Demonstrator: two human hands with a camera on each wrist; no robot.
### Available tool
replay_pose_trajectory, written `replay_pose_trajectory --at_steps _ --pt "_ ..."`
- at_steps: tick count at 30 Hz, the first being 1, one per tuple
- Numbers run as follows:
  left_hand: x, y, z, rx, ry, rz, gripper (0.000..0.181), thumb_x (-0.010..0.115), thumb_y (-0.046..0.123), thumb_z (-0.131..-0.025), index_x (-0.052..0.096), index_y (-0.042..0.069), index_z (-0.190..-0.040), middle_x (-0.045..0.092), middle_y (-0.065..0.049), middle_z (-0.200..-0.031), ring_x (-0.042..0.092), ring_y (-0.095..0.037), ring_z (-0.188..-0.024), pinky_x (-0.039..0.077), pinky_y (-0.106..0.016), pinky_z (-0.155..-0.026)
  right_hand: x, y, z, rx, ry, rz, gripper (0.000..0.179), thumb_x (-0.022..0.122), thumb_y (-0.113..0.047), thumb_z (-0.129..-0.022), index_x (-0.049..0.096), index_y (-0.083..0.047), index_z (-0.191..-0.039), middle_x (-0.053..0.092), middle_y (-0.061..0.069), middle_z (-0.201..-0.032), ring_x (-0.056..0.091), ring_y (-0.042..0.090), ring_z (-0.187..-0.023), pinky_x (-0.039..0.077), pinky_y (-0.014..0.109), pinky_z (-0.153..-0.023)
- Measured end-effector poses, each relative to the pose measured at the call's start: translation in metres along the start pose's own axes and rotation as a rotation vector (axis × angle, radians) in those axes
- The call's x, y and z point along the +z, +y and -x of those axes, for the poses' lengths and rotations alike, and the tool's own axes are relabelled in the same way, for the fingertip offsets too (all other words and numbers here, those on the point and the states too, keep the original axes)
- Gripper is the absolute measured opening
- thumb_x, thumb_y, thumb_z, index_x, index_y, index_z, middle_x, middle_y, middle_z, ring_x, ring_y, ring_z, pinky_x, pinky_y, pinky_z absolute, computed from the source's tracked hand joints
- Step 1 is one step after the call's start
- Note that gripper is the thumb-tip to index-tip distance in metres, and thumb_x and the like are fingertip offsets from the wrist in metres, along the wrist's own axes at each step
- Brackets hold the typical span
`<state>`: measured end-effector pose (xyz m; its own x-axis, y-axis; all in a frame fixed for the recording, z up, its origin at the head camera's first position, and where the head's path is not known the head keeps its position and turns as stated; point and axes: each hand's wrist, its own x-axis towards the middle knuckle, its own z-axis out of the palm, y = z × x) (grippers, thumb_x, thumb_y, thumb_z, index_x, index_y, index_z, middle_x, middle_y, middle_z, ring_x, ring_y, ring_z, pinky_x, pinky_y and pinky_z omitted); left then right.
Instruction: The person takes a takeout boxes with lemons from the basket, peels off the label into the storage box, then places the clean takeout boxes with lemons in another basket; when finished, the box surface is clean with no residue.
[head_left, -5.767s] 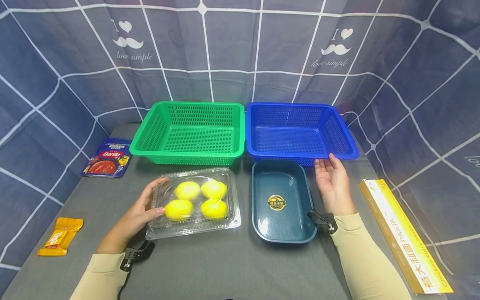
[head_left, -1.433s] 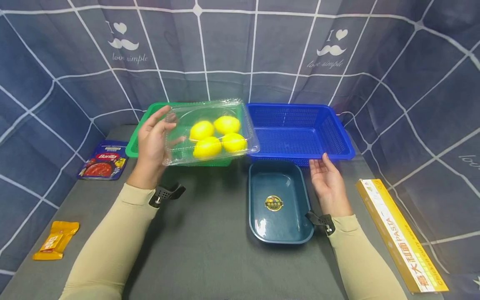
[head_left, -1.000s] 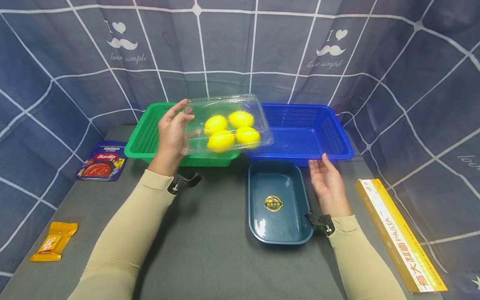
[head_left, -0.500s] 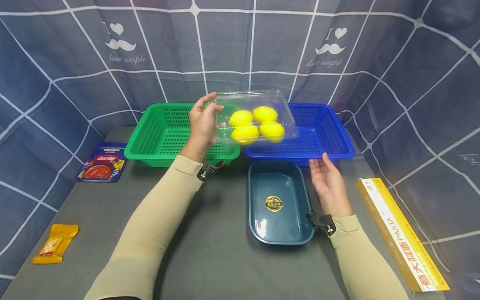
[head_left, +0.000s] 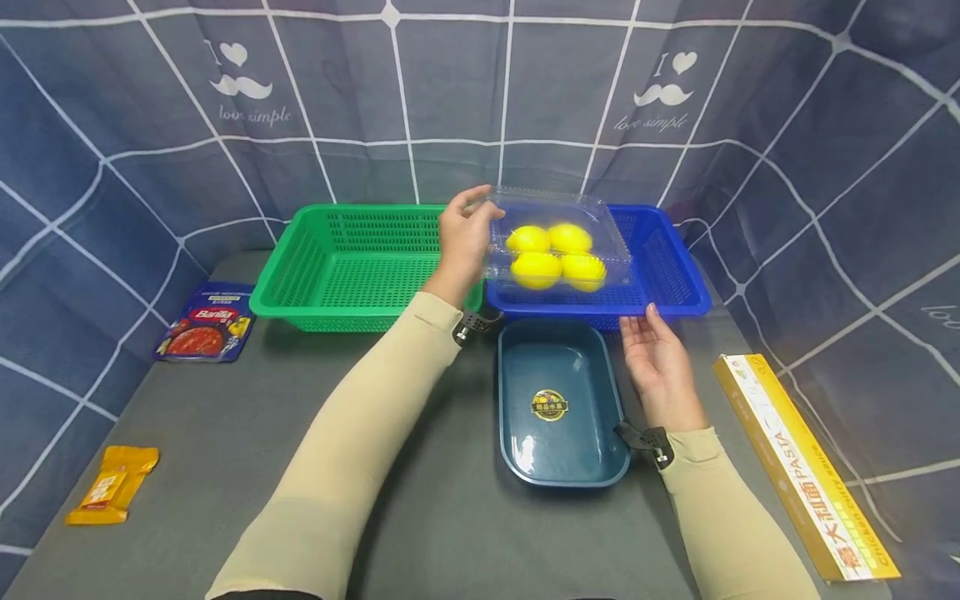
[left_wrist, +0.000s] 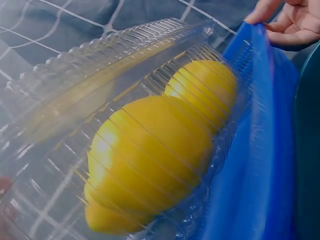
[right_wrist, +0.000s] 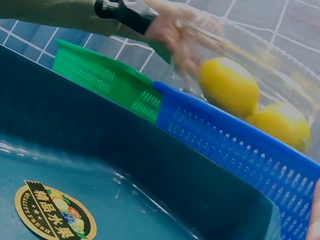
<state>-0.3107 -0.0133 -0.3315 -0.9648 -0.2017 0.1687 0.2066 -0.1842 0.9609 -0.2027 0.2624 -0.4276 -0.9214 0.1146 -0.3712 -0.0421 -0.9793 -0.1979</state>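
Note:
My left hand grips the left end of a clear plastic clamshell box, with several yellow lemons inside. The box hangs over the blue basket, tilted, and its lower side is close to the basket in the left wrist view. At the basket's front rim, my right hand is palm up, pinching the rim between thumb and fingers. A dark teal tray with a round fruit sticker sits in front of the basket, to the left of my right hand.
A green basket stands left of the blue one. Farther left lie a Barilla sauce pouch and a small orange packet. A long yellow-and-white pasta box lies at the right. Checked cloth encloses the back and sides.
My left hand has lifted the lemon box off the table and carried it rightward across the green basket to above the blue one. The right hand stays at the blue rim.

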Motion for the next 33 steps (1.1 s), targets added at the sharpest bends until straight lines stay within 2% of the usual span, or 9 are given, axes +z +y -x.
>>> replay_pose_trajectory --at_steps 4,8,11,18,21,23,27,30,33 --pt "0.017 -0.013 0.002 0.006 0.006 -0.050 0.041 0.064 -0.001 -0.091 0.071 0.007 -0.131 0.073 -0.011 -0.104 0.039 -0.013 -0.049 0.033 -0.021 -0.045 0.002 -0.001 0.001 0.012 0.014 -0.005 0.013 0.061 0.002 -0.104 0.060 -0.002 -0.116 0.061 0.013 -0.103 0.061 0.023 -0.096 0.052 0.033 -0.101" --pt "0.029 -0.025 0.006 0.007 0.029 -0.127 0.041 0.066 0.001 -0.089 0.072 0.006 -0.129 0.074 -0.010 -0.106 0.055 -0.014 -0.072 0.041 -0.024 -0.056 0.002 -0.001 0.000 0.015 0.031 0.009 0.015 0.064 0.002 -0.102 0.058 -0.002 -0.115 0.059 0.012 -0.105 0.061 0.023 -0.095 0.054 0.034 -0.098" --pt "0.035 -0.032 0.009 -0.005 0.032 -0.213 0.041 0.068 0.003 -0.088 0.072 0.009 -0.128 0.074 -0.008 -0.107 0.060 -0.015 -0.082 0.046 -0.026 -0.060 0.002 0.000 0.000 0.023 0.050 0.008 0.015 0.065 0.003 -0.102 0.058 -0.003 -0.113 0.058 0.011 -0.104 0.060 0.024 -0.093 0.055 0.035 -0.095" --pt "0.044 -0.045 0.009 -0.026 -0.005 -0.321 0.041 0.069 0.006 -0.092 0.068 0.010 -0.132 0.067 -0.005 -0.095 0.052 -0.011 -0.062 0.044 -0.024 -0.055 0.002 -0.001 0.002 0.018 0.059 -0.003 0.011 0.063 0.002 -0.102 0.061 -0.003 -0.111 0.058 0.011 -0.101 0.060 0.024 -0.091 0.056 0.035 -0.094" --pt "0.046 -0.049 0.007 -0.075 -0.063 -0.357 0.044 0.066 0.005 -0.094 0.062 0.009 -0.138 0.062 -0.007 -0.095 0.050 -0.010 -0.061 0.041 -0.023 -0.053 0.003 -0.001 0.002 0.019 0.055 -0.002 0.012 0.064 0.003 -0.102 0.061 -0.004 -0.112 0.057 0.011 -0.101 0.059 0.023 -0.091 0.056 0.034 -0.094" --pt "0.048 -0.050 0.007 -0.122 -0.131 -0.358 0.046 0.063 0.004 -0.098 0.056 0.008 -0.144 0.062 -0.009 -0.101 0.050 -0.011 -0.062 0.042 -0.023 -0.053 0.003 -0.001 0.002 0.024 0.051 0.003 0.014 0.064 0.002 -0.102 0.061 -0.004 -0.113 0.057 0.011 -0.103 0.059 0.023 -0.092 0.055 0.034 -0.094" --pt "0.053 -0.048 0.009 -0.217 -0.276 -0.437 0.051 0.056 0.008 -0.107 0.042 0.010 -0.156 0.060 -0.014 -0.126 0.048 -0.013 -0.065 0.041 -0.024 -0.056 0.003 -0.002 0.002 0.027 0.056 0.005 0.011 0.063 0.001 -0.103 0.060 -0.004 -0.112 0.057 0.011 -0.102 0.059 0.023 -0.091 0.056 0.034 -0.094" --pt "0.055 -0.042 0.010 -0.231 -0.355 -0.565 0.055 0.048 0.009 -0.110 0.034 0.010 -0.162 0.051 -0.015 -0.152 0.050 -0.017 -0.080 0.039 -0.025 -0.060 0.002 -0.002 0.002 0.026 0.059 0.003 0.009 0.062 0.000 -0.103 0.060 -0.004 -0.111 0.057 0.011 -0.101 0.059 0.023 -0.090 0.056 0.035 -0.093" --pt "0.055 -0.035 0.009 -0.234 -0.418 -0.602 0.063 0.044 0.002 -0.104 0.027 0.004 -0.165 0.038 -0.016 -0.165 0.050 -0.023 -0.101 0.039 -0.027 -0.064 0.001 -0.002 0.002 0.025 0.058 -0.005 0.010 0.062 0.001 -0.103 0.060 -0.004 -0.112 0.057 0.011 -0.103 0.060 0.023 -0.093 0.056 0.035 -0.094"
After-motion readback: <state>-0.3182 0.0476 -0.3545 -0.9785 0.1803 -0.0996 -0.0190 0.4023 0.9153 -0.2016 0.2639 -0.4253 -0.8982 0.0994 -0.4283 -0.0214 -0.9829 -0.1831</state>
